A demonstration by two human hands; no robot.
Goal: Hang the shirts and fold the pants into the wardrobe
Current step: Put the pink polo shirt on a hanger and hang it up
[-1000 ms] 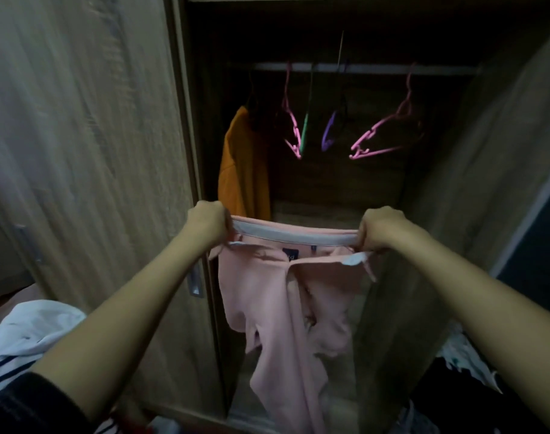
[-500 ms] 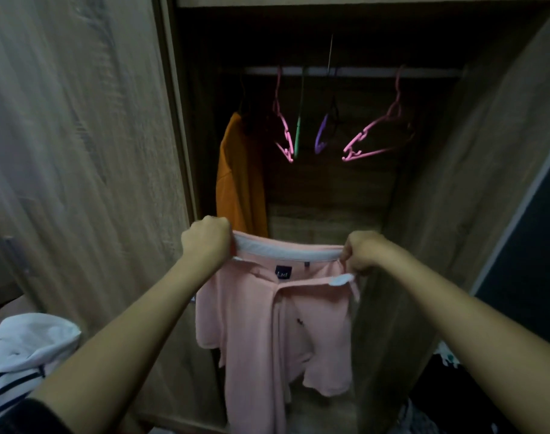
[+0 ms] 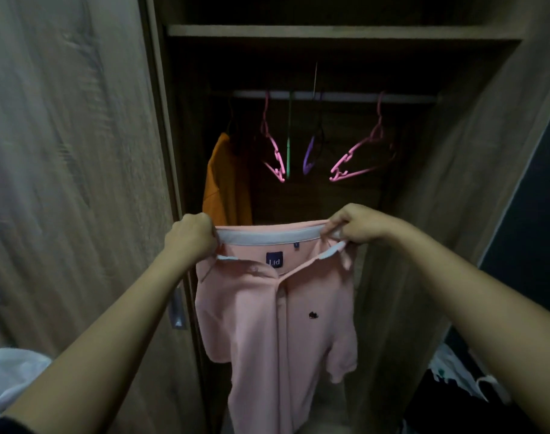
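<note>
Before the wardrobe, holding a pink polo shirt by its collar, gripping with the left hand at nine o'clock and the right hand at three, likely spreading the neck for a pink hanger waiting at twelve o'clock

White bundle lower right; dark wall behind.

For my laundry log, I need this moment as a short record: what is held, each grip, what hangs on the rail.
held: pink polo shirt, front facing camera, not on a hanger
left grip: holds the collar's left end
right grip: holds the collar's right end
rail: orange shirt at left; pink hanger, green hanger, purple hanger, second pink hanger, all bare
</note>
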